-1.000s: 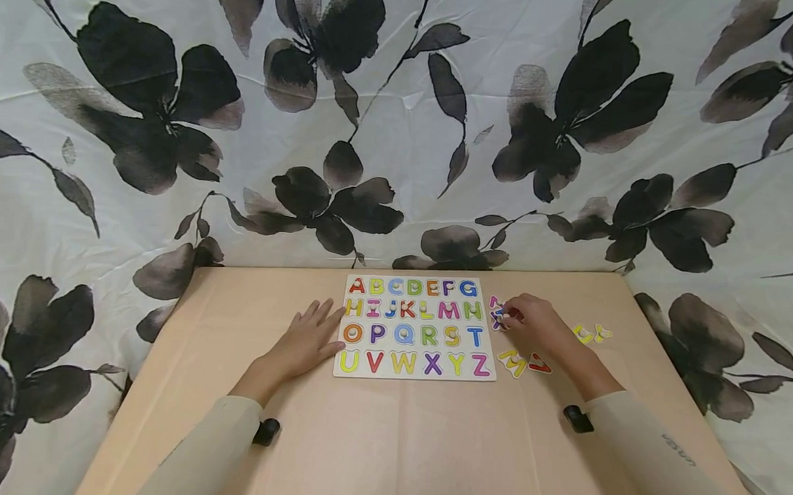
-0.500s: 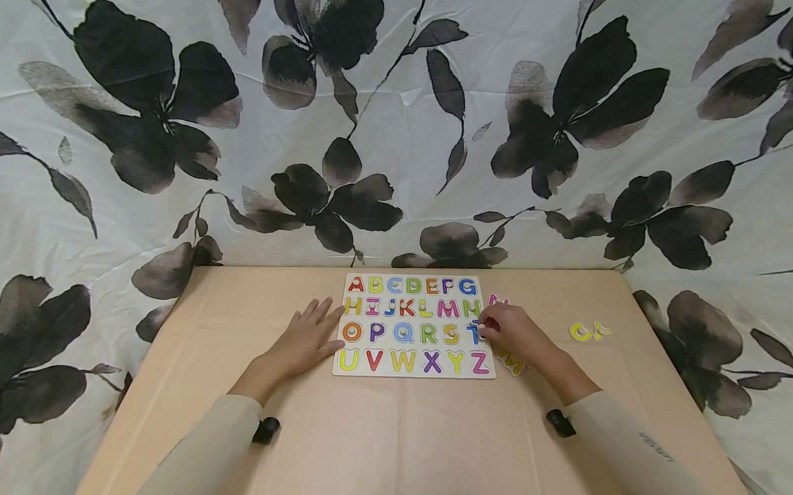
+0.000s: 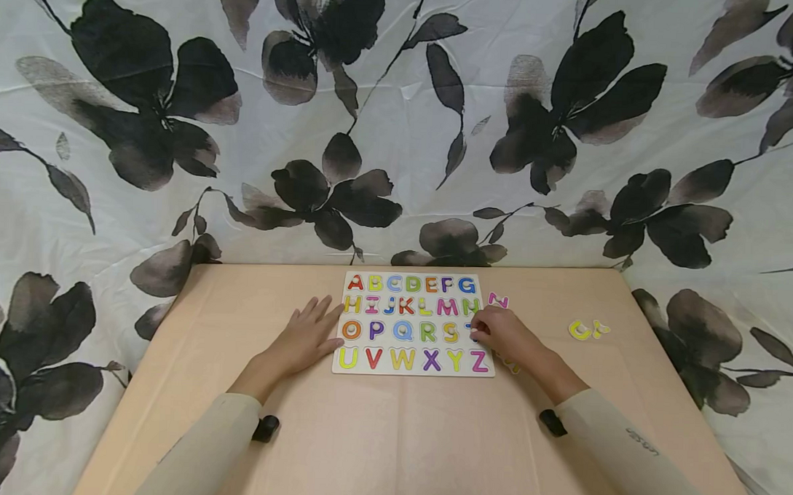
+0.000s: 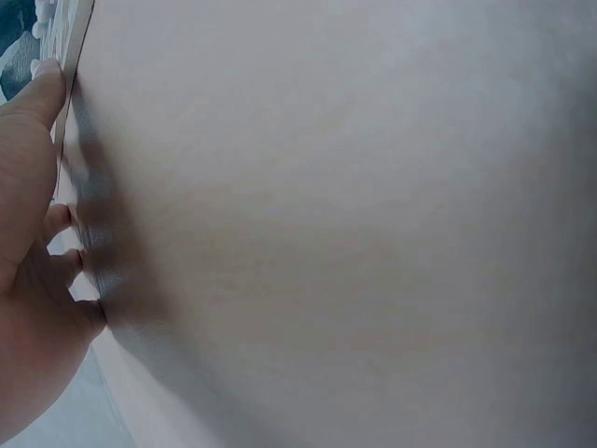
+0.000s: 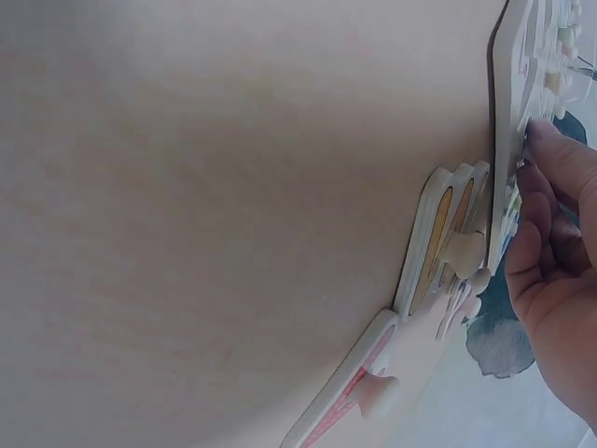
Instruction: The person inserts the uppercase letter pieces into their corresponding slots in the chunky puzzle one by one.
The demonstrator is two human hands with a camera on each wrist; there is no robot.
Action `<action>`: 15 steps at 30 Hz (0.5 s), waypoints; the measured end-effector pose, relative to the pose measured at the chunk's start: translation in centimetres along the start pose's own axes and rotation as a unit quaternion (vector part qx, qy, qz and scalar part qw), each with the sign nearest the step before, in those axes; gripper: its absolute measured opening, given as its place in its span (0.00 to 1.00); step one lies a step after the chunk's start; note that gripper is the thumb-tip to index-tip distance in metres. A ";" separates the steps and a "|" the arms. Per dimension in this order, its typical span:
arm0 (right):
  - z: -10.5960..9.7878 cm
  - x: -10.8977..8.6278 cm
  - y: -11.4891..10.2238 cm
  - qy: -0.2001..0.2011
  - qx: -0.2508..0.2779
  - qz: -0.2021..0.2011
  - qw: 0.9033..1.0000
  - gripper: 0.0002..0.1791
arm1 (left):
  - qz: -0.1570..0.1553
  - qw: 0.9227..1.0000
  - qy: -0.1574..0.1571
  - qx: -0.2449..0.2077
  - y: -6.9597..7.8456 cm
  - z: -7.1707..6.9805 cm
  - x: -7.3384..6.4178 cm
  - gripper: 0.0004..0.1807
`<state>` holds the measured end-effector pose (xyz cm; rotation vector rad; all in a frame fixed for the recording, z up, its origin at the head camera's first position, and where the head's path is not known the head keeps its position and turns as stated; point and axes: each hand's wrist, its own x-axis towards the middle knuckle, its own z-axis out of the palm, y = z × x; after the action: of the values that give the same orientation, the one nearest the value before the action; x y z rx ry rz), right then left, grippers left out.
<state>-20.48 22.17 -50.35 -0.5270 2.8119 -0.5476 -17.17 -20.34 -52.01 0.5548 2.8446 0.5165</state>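
Note:
A white alphabet puzzle board [image 3: 405, 372] with colourful letters lies on the table. My left hand [image 3: 304, 336] rests flat with spread fingers at its left edge; the left wrist view shows the thumb [image 4: 45, 93] on the board's edge. My right hand [image 3: 508, 337] is over the board's right side, by the T in the third row. Its thumb and forefinger pinch a small letter piece, nearly all hidden by the fingers. Close by that hand lie a yellow letter piece [image 5: 432, 247] and a red one [image 5: 347, 390], both with knobs. A pink letter piece [image 3: 498, 300] lies just right of the board.
Two yellow letter pieces, one curved [image 3: 579, 330] and one smaller [image 3: 601, 328], lie farther right on the tan table [image 3: 396, 444]. A white cloth with dark flowers [image 3: 400, 131] hangs behind the table. Small black cameras sit at both wrists.
My right hand has picked up a dark blue letter piece from beside the board and moved left with it, onto the board near the T. My left hand stays in place.

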 end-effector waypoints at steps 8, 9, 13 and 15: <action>0.2 -0.2 -0.2 0.000 0.003 0.010 1.000 0.13 | -0.004 1.000 -0.002 -0.001 0.0 -0.1 -0.1 0.40; 0.2 -0.3 -0.1 0.001 0.003 0.010 1.000 0.14 | -0.004 1.000 -0.001 -0.002 0.0 -0.1 -0.1 0.40; -0.2 -0.8 0.2 0.013 0.012 0.013 1.000 0.18 | -0.003 1.000 0.004 -0.005 0.2 -0.1 -0.2 0.40; -0.7 -1.2 0.5 0.022 0.018 0.014 0.999 0.17 | -0.004 1.000 0.004 -0.006 0.2 -0.1 -0.2 0.40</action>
<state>-19.78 23.28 -49.80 -0.4732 2.8411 -0.6113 -16.90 -20.28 -51.83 0.5414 2.8475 0.5352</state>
